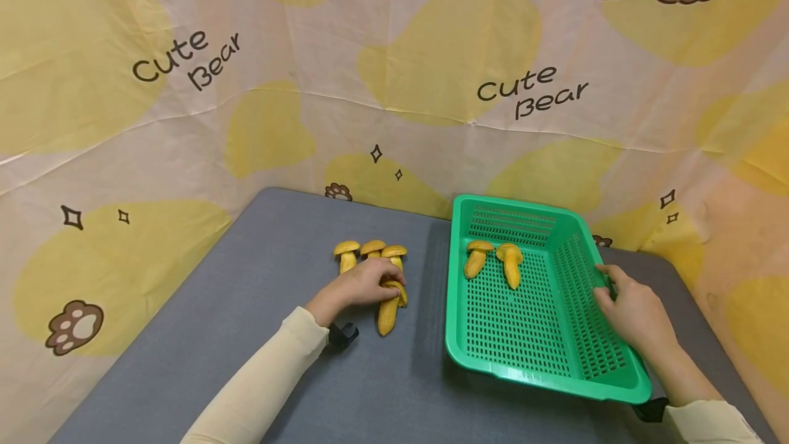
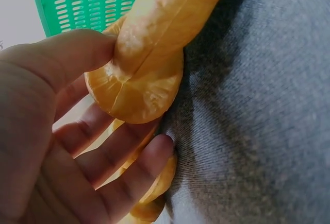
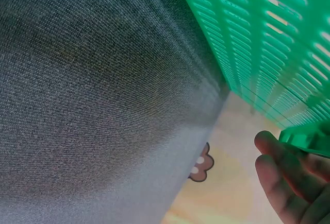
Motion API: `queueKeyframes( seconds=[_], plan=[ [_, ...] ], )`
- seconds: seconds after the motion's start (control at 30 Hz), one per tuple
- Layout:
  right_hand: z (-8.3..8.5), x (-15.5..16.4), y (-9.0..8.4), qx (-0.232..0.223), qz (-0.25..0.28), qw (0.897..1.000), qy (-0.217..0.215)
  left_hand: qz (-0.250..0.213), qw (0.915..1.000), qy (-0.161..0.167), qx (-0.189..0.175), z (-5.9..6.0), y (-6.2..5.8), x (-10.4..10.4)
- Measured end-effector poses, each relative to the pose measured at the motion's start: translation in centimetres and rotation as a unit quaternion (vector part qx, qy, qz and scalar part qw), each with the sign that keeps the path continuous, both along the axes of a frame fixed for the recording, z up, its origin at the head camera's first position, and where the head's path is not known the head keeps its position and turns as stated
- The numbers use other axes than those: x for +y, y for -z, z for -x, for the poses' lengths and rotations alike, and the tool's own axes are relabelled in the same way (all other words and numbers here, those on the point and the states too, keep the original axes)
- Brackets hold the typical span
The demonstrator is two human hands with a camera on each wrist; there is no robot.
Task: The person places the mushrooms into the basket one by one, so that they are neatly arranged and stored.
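Left hand (image 1: 370, 281): I'm pinching one yellow mushroom (image 1: 387, 318) where stem meets cap, left of the green basket (image 1: 453, 279); right hand (image 1: 640, 314): I'm gripping the basket's rim, presumably steadying it.

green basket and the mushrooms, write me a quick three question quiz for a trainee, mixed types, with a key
1. How many mushrooms lie inside the green basket?
2. True or false: the right grip is holding a mushroom.
3. What is the left grip pinching?

Key:
1. Two.
2. False; it is at the basket's side rim.
3. A yellow mushroom, outside the basket.
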State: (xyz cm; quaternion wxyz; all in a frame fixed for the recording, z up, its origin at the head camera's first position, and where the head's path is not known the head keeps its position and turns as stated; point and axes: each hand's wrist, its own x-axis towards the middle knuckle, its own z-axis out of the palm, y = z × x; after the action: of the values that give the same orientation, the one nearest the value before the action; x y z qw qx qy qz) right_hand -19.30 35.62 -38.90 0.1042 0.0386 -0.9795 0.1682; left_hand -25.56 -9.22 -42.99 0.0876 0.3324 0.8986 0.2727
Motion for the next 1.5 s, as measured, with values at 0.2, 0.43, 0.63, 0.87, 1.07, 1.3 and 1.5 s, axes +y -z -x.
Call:
queueKeyframes(
  seconds=[0.2,0.43,0.63,0.87,1.07,1.3,1.5],
  plan=[
    [0.0,0.0,0.0,0.004,-0.001,1.000,-0.002,0.002,1.0000,0.006,-0.006,0.0,-0.2,-0.1],
    [-0.2,-0.1,0.1,0.010,-0.001,1.000,-0.006,0.002,1.0000,0.006,-0.004,0.1,-0.3,-0.3],
    [-0.2,-0.1,0.2,0.008,0.000,1.000,-0.004,0.001,0.9999,0.004,0.013,0.1,-0.3,-0.4],
    [-0.2,0.0,0.4,0.001,0.001,1.000,-0.001,0.000,0.9999,0.001,0.015,-0.2,-0.6,-0.6],
    [-0.2,-0.1,0.3,0.000,0.002,1.000,-0.002,-0.002,0.9998,-0.001,0.020,-0.2,-0.7,-0.6],
    [-0.2,-0.1,0.2,0.007,0.002,1.000,-0.005,-0.007,0.9995,-0.001,0.031,-0.4,-0.9,-0.5],
    [-0.1,0.0,0.1,0.010,0.003,1.000,-0.007,-0.005,0.9995,-0.002,0.031,-0.6,-1.5,-0.2]
  ],
)
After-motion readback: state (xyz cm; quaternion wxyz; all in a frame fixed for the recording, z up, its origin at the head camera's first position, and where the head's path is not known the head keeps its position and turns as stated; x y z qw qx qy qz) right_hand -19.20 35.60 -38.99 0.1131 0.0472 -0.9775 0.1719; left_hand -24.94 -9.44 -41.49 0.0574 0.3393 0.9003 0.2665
